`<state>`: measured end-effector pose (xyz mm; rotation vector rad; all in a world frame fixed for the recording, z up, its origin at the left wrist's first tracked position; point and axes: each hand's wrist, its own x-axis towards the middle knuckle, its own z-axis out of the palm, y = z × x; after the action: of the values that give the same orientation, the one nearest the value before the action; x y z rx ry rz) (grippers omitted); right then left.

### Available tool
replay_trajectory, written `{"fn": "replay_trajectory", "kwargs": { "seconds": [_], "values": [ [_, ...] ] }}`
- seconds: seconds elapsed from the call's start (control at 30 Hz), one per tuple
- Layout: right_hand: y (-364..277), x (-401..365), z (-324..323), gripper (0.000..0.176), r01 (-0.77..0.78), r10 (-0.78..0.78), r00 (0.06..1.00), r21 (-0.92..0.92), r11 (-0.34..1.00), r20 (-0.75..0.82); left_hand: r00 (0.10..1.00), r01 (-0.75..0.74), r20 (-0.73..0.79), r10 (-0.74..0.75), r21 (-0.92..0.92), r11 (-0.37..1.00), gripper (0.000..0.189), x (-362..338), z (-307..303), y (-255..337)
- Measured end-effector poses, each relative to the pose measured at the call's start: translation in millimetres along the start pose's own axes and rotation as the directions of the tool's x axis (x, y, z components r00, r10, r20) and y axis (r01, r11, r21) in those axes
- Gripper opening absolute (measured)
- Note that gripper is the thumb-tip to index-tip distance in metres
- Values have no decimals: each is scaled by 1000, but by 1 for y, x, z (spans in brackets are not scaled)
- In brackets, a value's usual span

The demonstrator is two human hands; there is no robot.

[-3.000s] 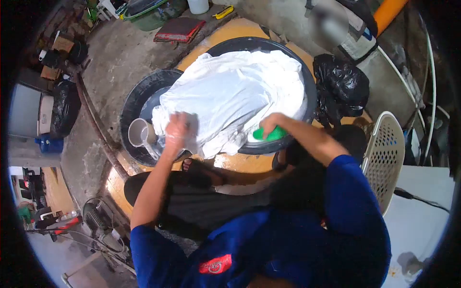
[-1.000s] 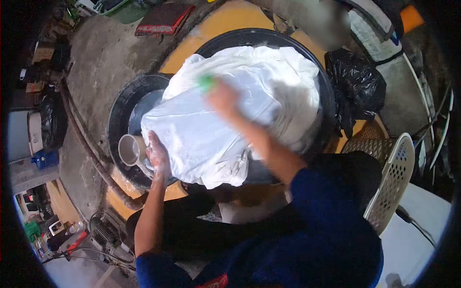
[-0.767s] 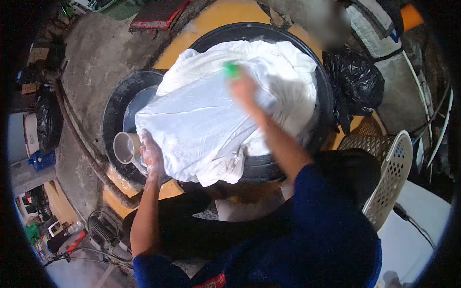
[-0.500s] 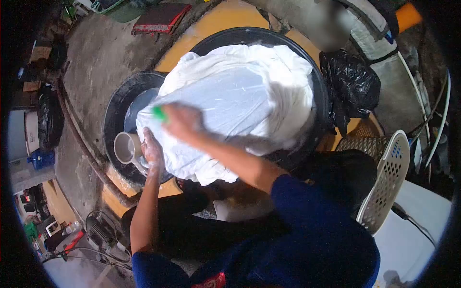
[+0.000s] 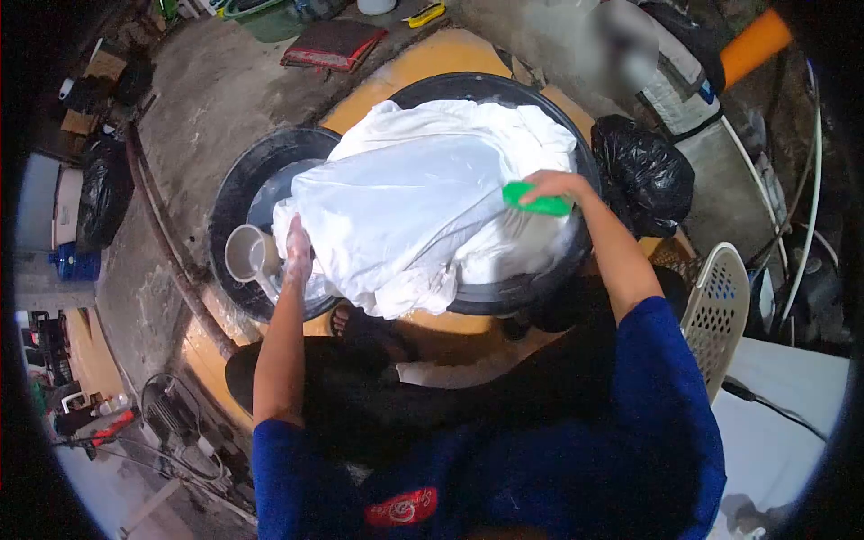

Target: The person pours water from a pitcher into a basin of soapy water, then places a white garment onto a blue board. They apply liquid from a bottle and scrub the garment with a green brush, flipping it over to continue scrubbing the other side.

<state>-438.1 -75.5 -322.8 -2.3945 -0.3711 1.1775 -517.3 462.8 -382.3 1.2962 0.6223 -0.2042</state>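
White wet cloth (image 5: 405, 193) is heaped in a large black basin (image 5: 589, 162), part of it stretched smooth toward the left and draped over the rim. My left hand (image 5: 298, 249) is closed on the cloth's left edge, beside a smaller black basin (image 5: 236, 180). At the right side of the heap, my right hand (image 5: 558, 185) grips a green scrub brush (image 5: 538, 200) against the fabric. The brush's underside is hidden. A beige dipper (image 5: 251, 254) rests in the smaller basin, close to my left hand.
Beyond the large basin lies a black plastic bag (image 5: 643, 171). A beige perforated basket (image 5: 717, 301) stands at my right. On the concrete floor are a dark red mat (image 5: 335, 45), a yellow brush (image 5: 426, 14) and a long pipe (image 5: 166, 225).
My right hand has moved the green scrub brush from the cloth's left end across to its right side. My left hand keeps its hold on the left edge. The view has shifted slightly.
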Motion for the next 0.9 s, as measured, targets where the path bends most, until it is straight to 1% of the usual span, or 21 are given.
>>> {"fn": "replay_trajectory", "kwargs": {
  "seconds": [0.03, 0.07, 0.13, 0.17, 0.2, 0.23, 0.27, 0.3, 0.33, 0.4, 0.43, 0.47, 0.5, 0.53, 0.6, 0.63, 0.73, 0.77, 0.8, 0.83, 0.9],
  "values": [
    [-16, -6, 6, 55, 54, -41, 994, -137, 989, 99, 999, -24, -31, 29, 175, 984, 40, -21, 10, 15],
    [-30, -16, 17, 49, 51, -43, 997, -118, 992, 72, 998, -55, -9, 58, 192, 980, 39, -37, 18, 23],
    [-33, -12, 28, 38, -18, 15, 999, 96, 995, 32, 994, -110, 37, 104, 225, 968, 41, -58, 25, 28],
    [-28, -7, 38, 36, -29, 44, 985, 91, 995, -166, 990, -114, 100, 99, 158, 981, 43, -57, 21, 24],
    [-16, 6, 50, 34, -37, 67, 931, 88, 995, -360, 989, -124, 100, 108, 181, 976, 43, -42, 9, 12],
    [-7, 17, 59, 32, -43, 83, 837, 87, 995, -541, 988, -138, 100, 119, 205, 969, 43, -20, -5, -4],
    [-4, 21, 69, 30, -31, 63, 742, 60, 998, -668, 986, -151, 103, 130, 231, 961, 43, -9, -12, -10],
    [-3, 21, 83, 28, -26, 42, 628, 33, 999, -777, 989, -147, 53, 137, 317, 937, 35, -19, -10, 2],
    [-2, 23, 94, 26, -26, 20, 501, 8, 1000, -865, 970, -223, 18, 242, 451, 864, 30, -24, -12, 11],
    [-1, 26, 96, 30, -9, 53, 548, 57, 998, -835, 890, -323, -9, 456, 692, 645, 21, -30, -19, 33],
    [0, 27, 95, 29, 26, 67, 591, 103, 994, -803, 863, -299, -92, 496, 698, 650, 14, -31, -20, 39],
    [1, 28, 93, 28, 59, 77, 636, 148, 987, -768, 824, -402, -73, 561, 623, 671, 13, -32, -23, 47],
    [2, 32, 91, 24, 54, 108, 618, 179, 982, -779, 780, -497, -62, 622, 542, 678, 13, -37, -26, 58],
    [3, 32, 87, 22, 102, 147, 674, 289, 952, -724, 731, -586, -60, 680, 455, 670, 13, -43, -30, 70],
    [4, 31, 75, 19, 176, 192, 779, 501, 847, -598, 647, -634, 4, 763, 558, 535, 13, -53, -33, 98],
    [0, 24, 70, 18, 181, 176, 834, 562, 807, -523, 600, -632, 61, 797, 647, 426, 11, -71, -25, 116],
    [-4, 7, 63, 14, 159, 68, 955, 692, 704, -289, 620, -618, 28, 784, 634, 466, 15, -71, -32, 136],
    [-6, 4, 64, 13, 149, 6, 977, 706, 692, -212, 482, -664, 55, 874, 673, 324, 16, -70, -37, 142],
    [-7, 2, 63, 12, 138, -59, 989, 719, 681, -134, 387, -643, 100, 917, 742, 191, 17, -41, -67, 143],
    [-10, 0, 62, 11, 113, -124, 992, 691, 714, -34, 447, -637, 63, 892, 722, 269, 18, -53, -70, 151],
    [-20, -9, 62, 10, 73, -109, 994, 674, 735, 11, 557, -556, -2, 831, 742, 374, 20, -67, -83, 156]
  ]
}}
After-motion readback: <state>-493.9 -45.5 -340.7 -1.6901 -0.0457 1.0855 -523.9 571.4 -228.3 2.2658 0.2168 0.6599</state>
